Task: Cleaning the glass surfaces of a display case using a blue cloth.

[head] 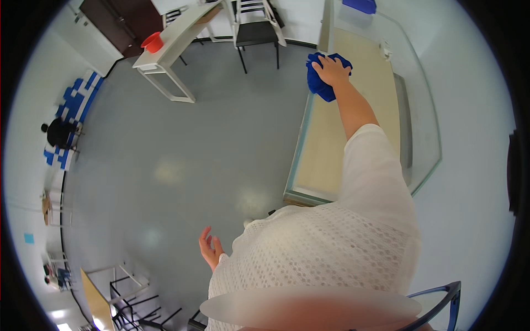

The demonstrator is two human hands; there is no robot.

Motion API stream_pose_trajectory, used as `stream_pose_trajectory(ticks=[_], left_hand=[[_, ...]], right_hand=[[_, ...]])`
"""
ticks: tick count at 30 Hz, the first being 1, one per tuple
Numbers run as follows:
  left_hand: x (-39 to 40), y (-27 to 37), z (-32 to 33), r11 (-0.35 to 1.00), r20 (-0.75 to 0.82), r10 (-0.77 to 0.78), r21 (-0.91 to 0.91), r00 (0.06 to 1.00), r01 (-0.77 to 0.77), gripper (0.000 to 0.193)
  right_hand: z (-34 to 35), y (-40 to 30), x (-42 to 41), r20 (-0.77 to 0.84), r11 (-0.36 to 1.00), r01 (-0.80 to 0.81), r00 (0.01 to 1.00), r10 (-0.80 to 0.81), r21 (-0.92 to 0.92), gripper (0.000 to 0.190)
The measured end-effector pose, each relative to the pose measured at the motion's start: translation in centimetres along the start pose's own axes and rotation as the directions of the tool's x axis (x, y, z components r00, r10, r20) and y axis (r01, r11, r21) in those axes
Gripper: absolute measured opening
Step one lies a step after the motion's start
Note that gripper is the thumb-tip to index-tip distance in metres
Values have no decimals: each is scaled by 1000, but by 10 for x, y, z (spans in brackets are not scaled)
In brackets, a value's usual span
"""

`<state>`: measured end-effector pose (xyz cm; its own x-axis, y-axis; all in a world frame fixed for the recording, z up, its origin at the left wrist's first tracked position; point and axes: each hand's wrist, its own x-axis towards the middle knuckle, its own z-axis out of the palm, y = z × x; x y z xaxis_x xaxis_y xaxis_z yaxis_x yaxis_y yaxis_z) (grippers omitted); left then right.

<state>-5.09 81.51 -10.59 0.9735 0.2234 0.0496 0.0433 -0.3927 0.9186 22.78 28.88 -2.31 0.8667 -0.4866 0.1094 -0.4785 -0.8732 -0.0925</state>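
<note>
My right hand (332, 72) lies palm down with spread fingers on a crumpled blue cloth (321, 87). The cloth rests over the far left edge of a glass-sided display counter (360, 120), whose surface looks cream-coloured through the glass. Its arm reaches out across the counter in a white sleeve. Low in the picture, my left hand (210, 247) hangs beside my body over the grey floor. Nothing is in its loosely bent fingers, which are apart.
A red plastic basin (152, 42) stands on a white table (176, 39), with a black-seated chair (256, 33) nearby. A blue bin (359, 5) is beyond the counter. Stacked chairs (132, 308) lie behind left. A dark figure, apparently a person (60, 133), is by the left wall.
</note>
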Motion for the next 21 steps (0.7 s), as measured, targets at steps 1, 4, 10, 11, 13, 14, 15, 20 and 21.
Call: stream_pose_trajectory(ticks=[1, 4, 10, 11, 13, 14, 15, 20, 21], left_hand=[[13, -2, 0, 1000, 36, 19, -14, 999, -18, 31], [57, -9, -1, 996, 167, 85, -38, 982, -80, 31], [146, 7, -12, 968, 373, 243, -36, 895, -248, 32], [162, 6, -13, 965, 398, 256, -46, 881, -259, 32], [187, 3, -16, 945, 427, 317, -62, 847, -322, 32], [197, 2, -16, 941, 456, 327, -73, 828, -331, 32], [205, 0, -16, 939, 476, 335, -94, 813, -332, 32], [232, -20, -18, 944, 559, 316, -104, 767, -313, 33], [235, -20, -17, 953, 576, 289, -97, 764, -287, 33]], right_hand=[[-1, 1, -6, 2, 1000, -28, 1000, 28, -7, 58], [-2, -2, -35, -87, 1000, 1, 996, 1, 16, 54], [-6, -13, -122, -130, 998, -61, 990, 60, -2, 50], [-8, -17, -137, -135, 997, -75, 988, 74, -2, 50], [-13, -26, -166, -103, 988, -149, 984, 145, -33, 48], [-14, -28, -180, -116, 985, -167, 980, 163, -31, 47], [-15, -30, -194, -127, 983, -184, 976, 179, -29, 47], [-22, -57, -257, -172, 979, -203, 965, 198, -12, 43], [-25, -60, -269, -174, 975, -221, 961, 215, -17, 43]])
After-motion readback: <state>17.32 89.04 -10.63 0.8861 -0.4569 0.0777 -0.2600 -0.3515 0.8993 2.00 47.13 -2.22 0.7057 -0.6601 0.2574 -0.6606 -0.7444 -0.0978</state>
